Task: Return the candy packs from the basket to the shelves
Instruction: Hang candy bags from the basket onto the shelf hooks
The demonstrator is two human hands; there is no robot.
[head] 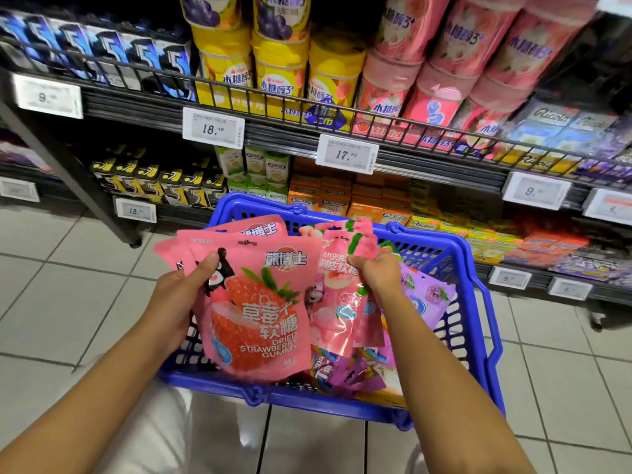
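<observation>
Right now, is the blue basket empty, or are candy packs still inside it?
Not empty. The blue basket holds purple packs and other bright packs; pink packs are held above it.

1. Both bare forearms reach forward and inward from the bottom corners.
2. The left hand (179,285) is curled, its thumb pressed across the top.
3. The right hand (378,273) is curled in a pinching grip.

The head camera looks forward and down, close above the blue basket (478,302), shelves (307,131) behind it.
</observation>
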